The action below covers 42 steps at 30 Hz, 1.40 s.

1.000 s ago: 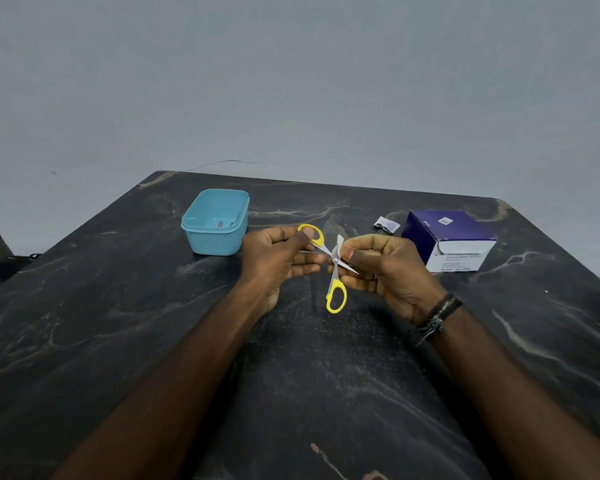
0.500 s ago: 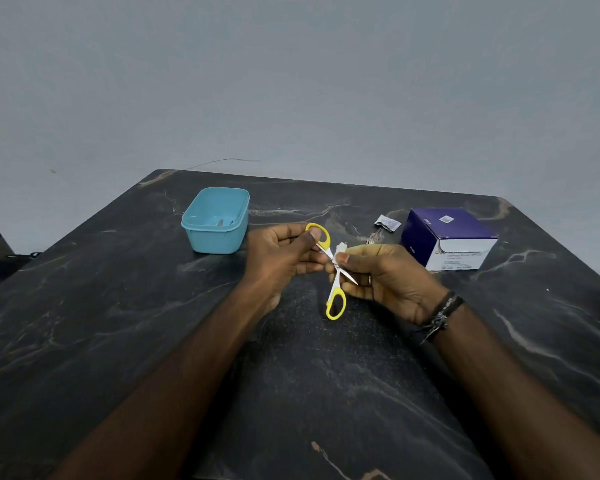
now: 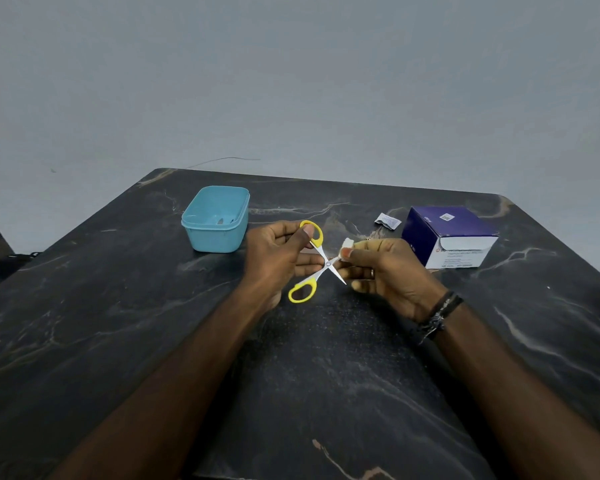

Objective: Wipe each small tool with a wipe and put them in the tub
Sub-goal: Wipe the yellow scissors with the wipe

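step: wiping scissors (image 3: pixel 321 261), blades spread, held above table (image 3: pixel 326 375) | left hand (image 3: pixel 278 261) gripping upper yellow loop | right hand (image 3: pixel 385 271) pinching wipe (image 3: pixel 346 244) onto one blade | tub (image 3: pixel 219 220) sitting far-left, something small inside | next: probably finishing blades, then dropping scissors into tub

Dark marbled counter (image 3: pixel 118 323) against a plain grey wall (image 3: pixel 291 81). Purple and white box (image 3: pixel 449 237) at the far right, a small torn white sachet (image 3: pixel 387 221) just beside it, to its left.
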Each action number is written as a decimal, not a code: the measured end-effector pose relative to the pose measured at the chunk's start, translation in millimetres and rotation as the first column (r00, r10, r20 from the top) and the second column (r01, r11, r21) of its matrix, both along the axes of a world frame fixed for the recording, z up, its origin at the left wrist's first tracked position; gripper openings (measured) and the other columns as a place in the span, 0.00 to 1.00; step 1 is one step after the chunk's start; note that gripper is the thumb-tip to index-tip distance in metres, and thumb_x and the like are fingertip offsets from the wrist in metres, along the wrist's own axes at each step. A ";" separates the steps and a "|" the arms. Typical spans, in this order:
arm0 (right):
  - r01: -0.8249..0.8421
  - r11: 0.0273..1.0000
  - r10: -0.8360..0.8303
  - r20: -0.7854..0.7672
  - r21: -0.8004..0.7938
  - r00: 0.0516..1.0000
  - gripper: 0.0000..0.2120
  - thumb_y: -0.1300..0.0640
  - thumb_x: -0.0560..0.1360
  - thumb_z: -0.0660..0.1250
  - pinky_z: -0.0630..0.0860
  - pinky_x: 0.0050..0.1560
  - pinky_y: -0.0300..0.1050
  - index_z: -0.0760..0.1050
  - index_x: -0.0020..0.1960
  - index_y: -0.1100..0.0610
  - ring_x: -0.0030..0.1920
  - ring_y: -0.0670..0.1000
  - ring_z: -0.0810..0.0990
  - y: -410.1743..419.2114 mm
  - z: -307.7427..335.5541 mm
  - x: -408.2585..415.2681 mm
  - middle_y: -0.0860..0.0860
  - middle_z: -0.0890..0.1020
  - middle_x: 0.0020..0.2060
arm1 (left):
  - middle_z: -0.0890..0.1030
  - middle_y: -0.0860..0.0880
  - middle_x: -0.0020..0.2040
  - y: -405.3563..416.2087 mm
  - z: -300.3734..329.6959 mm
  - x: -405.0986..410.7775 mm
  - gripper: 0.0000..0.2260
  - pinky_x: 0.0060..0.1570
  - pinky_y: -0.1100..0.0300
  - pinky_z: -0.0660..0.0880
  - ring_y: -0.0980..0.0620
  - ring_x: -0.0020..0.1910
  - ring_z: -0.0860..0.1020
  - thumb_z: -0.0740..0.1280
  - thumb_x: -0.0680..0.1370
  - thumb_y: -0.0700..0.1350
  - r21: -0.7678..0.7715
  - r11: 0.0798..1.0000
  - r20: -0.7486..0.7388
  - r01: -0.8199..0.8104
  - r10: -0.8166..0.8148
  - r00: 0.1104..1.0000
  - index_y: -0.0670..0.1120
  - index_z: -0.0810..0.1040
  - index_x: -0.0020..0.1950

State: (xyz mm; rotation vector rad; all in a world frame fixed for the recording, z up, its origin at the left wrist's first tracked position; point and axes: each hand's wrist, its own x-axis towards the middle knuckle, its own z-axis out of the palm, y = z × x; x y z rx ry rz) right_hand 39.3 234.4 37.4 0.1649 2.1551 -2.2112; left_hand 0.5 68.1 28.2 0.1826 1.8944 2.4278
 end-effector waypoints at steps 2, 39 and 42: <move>0.037 0.999 -0.036 -0.030 0.011 0.999 0.09 0.62 0.77 0.67 0.74 0.28 0.35 0.79 0.45 0.69 0.31 0.46 0.78 -0.8 -0.8 -0.6 0.55 0.83 0.34 | 0.84 0.42 0.41 1.6 -0.3 1.2 0.05 0.33 0.54 0.82 0.43 0.34 0.84 0.69 0.78 0.42 -0.010 1.000 0.002 0.015 -0.015 1.000 0.40 0.79 0.50; 0.122 0.992 -0.120 -0.077 0.024 0.990 0.13 0.58 0.73 0.72 0.71 0.38 0.46 0.80 0.50 0.69 0.41 0.55 0.77 -1.1 -14.2 -9.2 0.67 0.81 0.44 | 0.83 0.37 0.44 19.4 -10.4 11.5 0.11 0.35 0.51 0.82 0.45 0.31 0.82 0.68 0.75 0.30 -0.033 0.997 0.055 0.072 -0.070 0.996 0.40 0.80 0.55; 0.058 0.997 -0.055 -0.056 0.050 0.997 0.13 0.59 0.73 0.72 0.69 0.44 0.52 0.80 0.50 0.69 0.45 0.59 0.76 -0.7 -15.1 -8.5 0.70 0.81 0.47 | 0.81 0.36 0.42 19.2 -11.1 11.1 0.12 0.34 0.52 0.82 0.47 0.29 0.81 0.67 0.76 0.30 -0.044 0.996 0.045 0.074 -0.072 0.996 0.38 0.79 0.58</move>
